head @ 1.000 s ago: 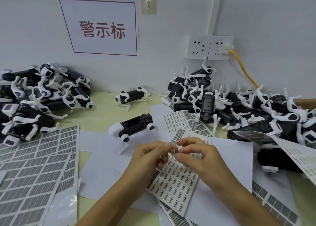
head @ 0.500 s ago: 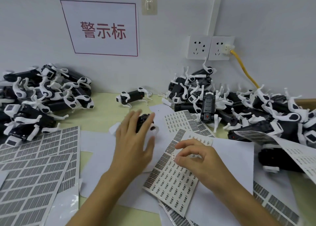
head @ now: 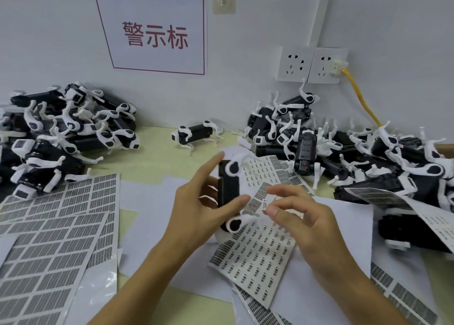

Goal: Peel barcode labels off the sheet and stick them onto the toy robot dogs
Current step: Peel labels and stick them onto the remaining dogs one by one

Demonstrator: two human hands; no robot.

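My left hand (head: 196, 209) grips a black and white toy robot dog (head: 229, 189), lifted off the table and turned on end, its black flank facing me. My right hand (head: 302, 216) pinches a small barcode label (head: 264, 204) between thumb and forefinger, a short way right of the dog's body and apart from it. Under both hands lies the label sheet (head: 255, 263) with rows of small barcodes.
Piles of robot dogs lie at the left (head: 61, 138) and right (head: 344, 157). One dog (head: 196, 134) stands alone by the wall. Larger label sheets (head: 49, 246) cover the left table; white papers (head: 145, 202) lie in the middle. A yellow cable (head: 361, 98) hangs from the socket.
My left hand reached to the dog on the table, grasped it and lifted it toward my right hand, turning it on end. My right hand kept the peeled label.
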